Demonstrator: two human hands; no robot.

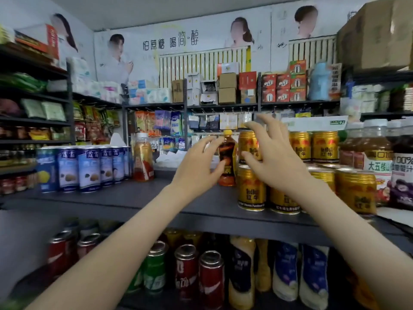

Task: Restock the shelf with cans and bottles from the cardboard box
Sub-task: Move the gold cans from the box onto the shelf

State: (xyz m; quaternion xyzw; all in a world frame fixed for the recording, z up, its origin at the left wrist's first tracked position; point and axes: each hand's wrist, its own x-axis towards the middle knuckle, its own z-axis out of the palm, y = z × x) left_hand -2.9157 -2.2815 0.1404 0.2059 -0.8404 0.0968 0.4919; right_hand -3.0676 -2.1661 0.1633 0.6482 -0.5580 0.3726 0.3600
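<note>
The small bottle (pixel 228 151) with the yellow cap is standing upright on the shelf (pixel 125 198), right between my two hands and set back from the front edge. I am holding it with my left hand (pixel 196 168): my thumb is lying across the front of its label and my fingers are curling round its shoulder from the left.

On its right the bottle is standing just beside the gold cans (pixel 251 189), so that side is tight; more gold cans are showing higher up behind them, and tall juice bottles (pixel 377 153) are closing off the far right. To the left there is open room: bare dark shelf is running from the bottle over to a white-capped bottle (pixel 143 157) and the row of blue cans (pixel 89 168) beyond it. Bare shelf is also lying in front of the bottle, down to the front edge. Below that edge, the lower shelf is carrying red cans (pixel 211 278) and pale bottles.

My right hand (pixel 274 159) is hovering with its fingers spread wide in front of the upper gold cans, gripping nothing. Its thumb is pointing toward the bottle's right side; whether it is touching, I cannot tell through the blur.
</note>
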